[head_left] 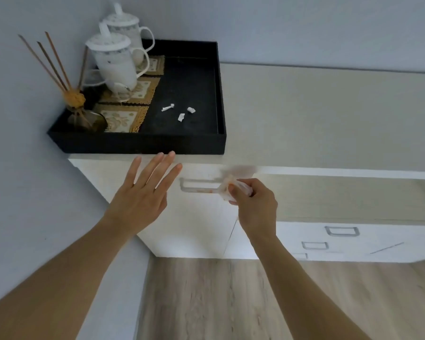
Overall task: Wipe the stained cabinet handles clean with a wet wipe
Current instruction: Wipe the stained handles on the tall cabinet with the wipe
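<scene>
Handle (199, 185) on the cabinet door (196, 217) is my landmark: a slim bar running left to right, just below the black tray (138, 143) that sits on the cabinet top. My right hand (253, 204) pinches the wet wipe (227, 190) at the handle's right end, fingers curled round the wad, which already shows orange staining. From that grip the bar stretches away to the left, and faint orange marks sit along its lower edge near the wipe. So I judge the coming stroke should follow the long axis leftward, toward the far bracket. My left hand (145, 192) hovers flat with fingers straight, holding nothing, just left of the handle's left end; whether it touches the door I cannot tell. 2 more handles (341, 231) sit lower right of this one, well apart.
</scene>
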The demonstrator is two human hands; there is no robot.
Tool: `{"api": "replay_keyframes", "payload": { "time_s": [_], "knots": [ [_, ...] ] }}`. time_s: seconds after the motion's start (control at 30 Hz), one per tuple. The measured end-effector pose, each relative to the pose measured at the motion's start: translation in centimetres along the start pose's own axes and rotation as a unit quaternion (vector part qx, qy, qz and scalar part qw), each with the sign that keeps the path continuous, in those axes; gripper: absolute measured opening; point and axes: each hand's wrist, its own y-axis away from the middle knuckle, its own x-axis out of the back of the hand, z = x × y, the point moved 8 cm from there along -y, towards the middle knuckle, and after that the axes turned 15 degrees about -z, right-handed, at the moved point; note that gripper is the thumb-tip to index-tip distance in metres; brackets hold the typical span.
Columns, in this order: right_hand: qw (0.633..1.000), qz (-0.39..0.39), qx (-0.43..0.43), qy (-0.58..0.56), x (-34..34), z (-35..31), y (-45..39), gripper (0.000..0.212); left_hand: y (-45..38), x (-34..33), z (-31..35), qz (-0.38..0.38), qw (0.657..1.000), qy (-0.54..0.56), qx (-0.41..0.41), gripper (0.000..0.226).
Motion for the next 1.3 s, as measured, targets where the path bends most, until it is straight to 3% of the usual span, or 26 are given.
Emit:
{"api": "replay_keyframes", "payload": {
  "time_s": [0.17,0.37,0.63,0.77,0.97,1.03,1.17,1.3],
  "knots": [
    [0.996,0.081,0.014,0.015,-1.6,1.4,-0.1,0.012,0.1,-2.8,-0.4,0.065,0.997,-0.011,-0.047,0.062],
    [0.974,0.165,0.115,0.102,-3.8,0.5,2.0,0.024,-0.5,-5.1,-0.5,0.127,0.990,-0.030,-0.057,0.065],
    [0.970,0.203,0.063,-0.116,-3.8,3.7,1.6,0.015,-1.1,-5.9,-0.7,0.201,0.977,-0.020,-0.067,0.064],
    [0.960,0.251,0.077,-0.097,-2.7,4.5,2.5,0.018,-1.0,-5.9,-1.2,0.224,0.970,-0.040,-0.081,0.064],
    [0.966,0.225,0.082,-0.096,-3.5,4.8,1.7,0.011,-1.4,-6.5,-1.0,0.266,0.958,-0.088,-0.067,0.069],
    [0.962,0.237,0.094,-0.097,-3.6,4.7,1.3,0.018,-1.6,-6.7,-0.7,0.282,0.952,-0.104,-0.062,0.071],
    [0.936,0.298,0.119,-0.147,-3.8,5.3,1.6,0.024,-1.8,-7.1,-0.8,0.305,0.942,-0.127,-0.052,0.075],
    [0.904,0.366,0.143,-0.171,-4.3,5.6,1.6,0.007,-1.9,-7.3,-0.7,0.315,0.938,-0.139,-0.046,0.078]
  ]
}}
